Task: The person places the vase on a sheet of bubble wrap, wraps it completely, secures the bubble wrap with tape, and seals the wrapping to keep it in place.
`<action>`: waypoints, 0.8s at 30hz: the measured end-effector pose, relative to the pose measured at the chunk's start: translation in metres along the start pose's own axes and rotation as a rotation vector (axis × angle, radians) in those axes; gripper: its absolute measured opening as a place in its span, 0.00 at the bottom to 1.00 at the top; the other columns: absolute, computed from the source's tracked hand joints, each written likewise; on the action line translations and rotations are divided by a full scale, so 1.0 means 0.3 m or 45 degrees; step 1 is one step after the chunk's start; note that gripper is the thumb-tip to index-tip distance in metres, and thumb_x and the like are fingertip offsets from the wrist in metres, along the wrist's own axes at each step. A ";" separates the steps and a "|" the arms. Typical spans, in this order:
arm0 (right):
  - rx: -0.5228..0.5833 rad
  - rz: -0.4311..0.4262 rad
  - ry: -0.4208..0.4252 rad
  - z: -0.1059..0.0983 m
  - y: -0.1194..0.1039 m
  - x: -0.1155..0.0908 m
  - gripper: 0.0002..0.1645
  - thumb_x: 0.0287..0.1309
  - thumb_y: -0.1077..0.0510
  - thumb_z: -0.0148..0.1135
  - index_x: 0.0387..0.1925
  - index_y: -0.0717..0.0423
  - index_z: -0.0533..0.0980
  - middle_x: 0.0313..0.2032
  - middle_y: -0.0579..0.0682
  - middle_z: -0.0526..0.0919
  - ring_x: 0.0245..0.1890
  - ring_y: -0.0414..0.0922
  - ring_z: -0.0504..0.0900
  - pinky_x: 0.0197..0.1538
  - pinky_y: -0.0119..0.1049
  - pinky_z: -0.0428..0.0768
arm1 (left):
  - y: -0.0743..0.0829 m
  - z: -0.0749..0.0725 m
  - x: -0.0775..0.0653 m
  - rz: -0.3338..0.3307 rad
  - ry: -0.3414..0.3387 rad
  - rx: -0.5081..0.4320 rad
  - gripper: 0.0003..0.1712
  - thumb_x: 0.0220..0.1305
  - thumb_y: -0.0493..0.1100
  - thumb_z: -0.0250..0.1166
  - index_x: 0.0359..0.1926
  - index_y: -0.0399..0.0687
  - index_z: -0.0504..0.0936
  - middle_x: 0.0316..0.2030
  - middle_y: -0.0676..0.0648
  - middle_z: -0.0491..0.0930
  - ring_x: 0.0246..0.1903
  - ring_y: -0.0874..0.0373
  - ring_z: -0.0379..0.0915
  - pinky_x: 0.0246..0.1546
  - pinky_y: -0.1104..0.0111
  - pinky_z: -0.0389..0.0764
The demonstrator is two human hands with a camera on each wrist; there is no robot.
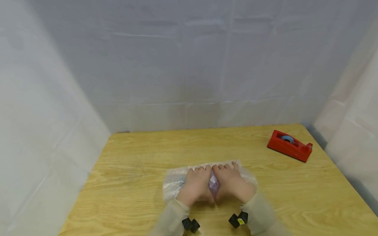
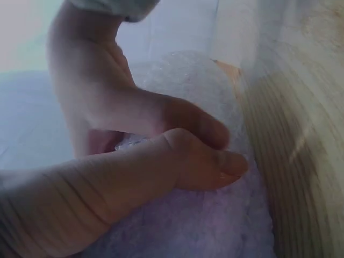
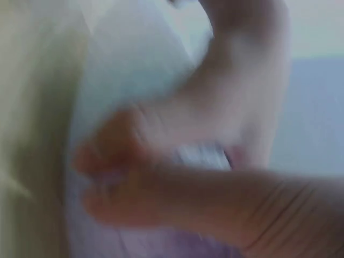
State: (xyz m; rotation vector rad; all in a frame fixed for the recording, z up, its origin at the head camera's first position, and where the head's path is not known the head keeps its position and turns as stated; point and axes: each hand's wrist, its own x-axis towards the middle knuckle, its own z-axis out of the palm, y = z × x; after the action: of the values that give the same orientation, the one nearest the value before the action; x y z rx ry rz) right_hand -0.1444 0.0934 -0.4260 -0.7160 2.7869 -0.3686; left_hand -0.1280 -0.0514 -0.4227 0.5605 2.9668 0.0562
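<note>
A roll of clear bubble wrap (image 1: 172, 187) lies crosswise near the front of the wooden table, with a purple tint showing through its middle (image 1: 214, 184). What is inside cannot be made out. My left hand (image 1: 197, 183) and right hand (image 1: 231, 182) grip it side by side, fingers over the top and thumbs on the near side. In the left wrist view, the left thumb (image 2: 183, 161) lies against the wrap (image 2: 199, 220), its tip close to the other thumb. The right wrist view is blurred; there the right thumb (image 3: 161, 199) lies along the wrap.
A red tape dispenser (image 1: 289, 146) with a blue-rimmed roll stands at the table's back right corner. Pale sheeting (image 1: 183, 65) hangs behind the wooden table (image 1: 118, 196) and on both sides. Small black blocks (image 1: 191, 225) sit at both wrists.
</note>
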 end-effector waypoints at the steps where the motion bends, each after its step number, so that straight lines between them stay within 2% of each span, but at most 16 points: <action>1: -0.038 0.003 0.042 0.008 -0.010 -0.006 0.63 0.20 0.38 0.84 0.63 0.57 0.69 0.56 0.56 0.78 0.58 0.59 0.73 0.66 0.69 0.52 | -0.002 0.000 0.002 -0.006 -0.016 -0.006 0.57 0.19 0.70 0.83 0.52 0.45 0.73 0.39 0.45 0.80 0.43 0.49 0.77 0.45 0.54 0.77; 5: -0.095 0.011 0.191 0.033 -0.033 -0.022 0.63 0.20 0.36 0.84 0.61 0.59 0.69 0.53 0.59 0.78 0.55 0.60 0.74 0.64 0.70 0.54 | -0.005 -0.007 0.013 0.001 -0.036 -0.021 0.56 0.21 0.67 0.84 0.52 0.45 0.74 0.40 0.45 0.80 0.42 0.49 0.78 0.46 0.54 0.77; 8: -0.069 0.024 0.234 0.039 -0.030 -0.022 0.62 0.18 0.38 0.85 0.59 0.58 0.70 0.51 0.58 0.79 0.53 0.60 0.75 0.63 0.70 0.55 | -0.001 -0.012 0.021 0.000 -0.049 -0.032 0.57 0.21 0.66 0.85 0.54 0.44 0.73 0.41 0.45 0.81 0.43 0.48 0.78 0.46 0.53 0.76; 12: -0.025 0.015 0.222 0.040 -0.015 -0.014 0.63 0.17 0.39 0.85 0.60 0.58 0.70 0.51 0.58 0.78 0.53 0.60 0.75 0.63 0.69 0.56 | 0.000 -0.014 0.026 -0.011 -0.067 -0.031 0.59 0.21 0.66 0.84 0.55 0.45 0.71 0.42 0.45 0.81 0.44 0.49 0.78 0.47 0.54 0.76; 18: 0.020 -0.009 0.197 0.033 0.000 -0.007 0.64 0.17 0.41 0.85 0.62 0.60 0.68 0.54 0.59 0.78 0.57 0.60 0.74 0.63 0.68 0.56 | 0.000 -0.015 0.027 -0.005 -0.045 -0.052 0.61 0.22 0.66 0.84 0.57 0.46 0.66 0.43 0.45 0.80 0.45 0.49 0.78 0.48 0.53 0.75; 24: 0.016 -0.017 0.175 0.031 0.001 -0.006 0.64 0.18 0.41 0.85 0.61 0.61 0.68 0.54 0.59 0.78 0.57 0.59 0.74 0.63 0.67 0.58 | -0.002 -0.013 0.023 0.007 -0.049 -0.085 0.63 0.23 0.65 0.84 0.61 0.46 0.64 0.46 0.44 0.80 0.48 0.47 0.77 0.51 0.50 0.74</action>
State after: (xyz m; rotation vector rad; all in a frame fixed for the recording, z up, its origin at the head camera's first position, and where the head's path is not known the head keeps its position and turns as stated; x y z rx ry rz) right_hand -0.1403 0.0929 -0.4344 -0.7324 2.9066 -0.4539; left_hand -0.1350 -0.0495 -0.4196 0.5545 2.9137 0.1427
